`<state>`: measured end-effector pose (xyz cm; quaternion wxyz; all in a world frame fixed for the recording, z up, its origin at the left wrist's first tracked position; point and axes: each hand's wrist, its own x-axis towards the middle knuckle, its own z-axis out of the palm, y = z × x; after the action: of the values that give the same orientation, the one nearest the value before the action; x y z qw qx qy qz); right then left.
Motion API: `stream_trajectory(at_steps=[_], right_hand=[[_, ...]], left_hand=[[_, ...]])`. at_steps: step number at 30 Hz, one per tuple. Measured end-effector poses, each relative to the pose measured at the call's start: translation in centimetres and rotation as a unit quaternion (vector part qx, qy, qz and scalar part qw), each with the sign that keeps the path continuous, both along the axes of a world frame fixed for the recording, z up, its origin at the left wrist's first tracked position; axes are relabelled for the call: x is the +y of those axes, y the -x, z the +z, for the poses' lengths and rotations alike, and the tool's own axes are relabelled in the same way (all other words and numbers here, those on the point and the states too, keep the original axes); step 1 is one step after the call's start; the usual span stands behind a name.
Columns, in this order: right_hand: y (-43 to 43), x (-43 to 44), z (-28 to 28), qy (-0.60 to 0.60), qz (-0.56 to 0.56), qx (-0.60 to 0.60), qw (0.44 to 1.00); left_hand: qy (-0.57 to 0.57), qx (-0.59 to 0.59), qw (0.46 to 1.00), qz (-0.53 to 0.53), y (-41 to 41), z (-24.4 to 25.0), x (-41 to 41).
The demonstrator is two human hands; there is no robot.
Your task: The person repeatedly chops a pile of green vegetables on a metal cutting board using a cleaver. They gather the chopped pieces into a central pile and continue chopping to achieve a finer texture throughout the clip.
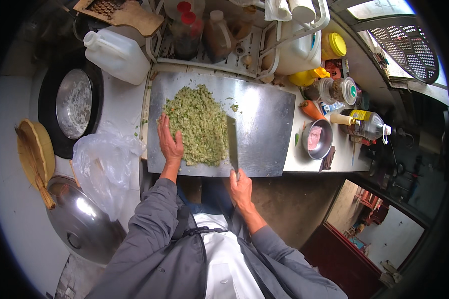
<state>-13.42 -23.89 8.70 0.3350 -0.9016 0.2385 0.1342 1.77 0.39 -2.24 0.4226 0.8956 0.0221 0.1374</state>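
A large heap of finely chopped green vegetable [198, 125] lies on a metal board [263, 129] in front of me. My right hand [241, 188] grips the handle of a cleaver [232, 140] near the board's front edge. The cleaver's blade stands on edge along the right side of the heap. My left hand [170, 140] rests against the heap's left side, thumb apart from the fingers, holding no tool. A few loose bits [234, 107] lie to the right of the heap, beyond the blade's far end.
Right of the board are a steel bowl [326, 144] with a pink piece in it, a carrot [311, 109], jars and an oil bottle [372, 127]. A rack [209, 63] with bottles stands behind. A white jug [116, 56], plastic bag [104, 164] and wok lid [84, 220] are left.
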Motion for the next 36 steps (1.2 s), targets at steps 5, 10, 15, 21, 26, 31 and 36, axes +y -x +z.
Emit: stream_trajectory(at_steps=[5, 10, 15, 21, 26, 31, 36], right_hand=[[-0.4, -0.4, 1.1, -0.016, -0.001, 0.031, 0.999], [-0.3, 0.2, -0.7, 0.029, 0.022, 0.012, 0.999], [-0.8, -0.1, 1.7, -0.034, -0.028, 0.022, 0.999], [-0.8, 0.2, 0.7, 0.028, 0.001, 0.031, 0.999], [-0.8, 0.5, 1.3, -0.037, -0.049, 0.036, 0.997], [-0.6, 0.3, 1.4, -0.015, -0.024, 0.024, 0.999], [-0.3, 0.0, -0.7, -0.001, -0.006, 0.041, 0.999]], left_hand=[[-0.013, 0.0, 1.0, -0.005, 0.3, -0.1, 0.3], [0.004, -0.001, 1.0, -0.004, 0.1, -0.1, 0.1], [-0.001, 0.003, 1.0, -0.003, 0.2, 0.0, 0.0], [0.0, -0.008, 1.0, -0.005, -0.1, -0.2, 0.2], [0.007, 0.0, 1.0, 0.002, -0.1, 0.0, -0.1], [-0.003, -0.003, 1.0, -0.007, -0.6, 0.1, 0.2], [0.002, -0.008, 1.0, -0.007, -0.3, 0.2, 0.0]])
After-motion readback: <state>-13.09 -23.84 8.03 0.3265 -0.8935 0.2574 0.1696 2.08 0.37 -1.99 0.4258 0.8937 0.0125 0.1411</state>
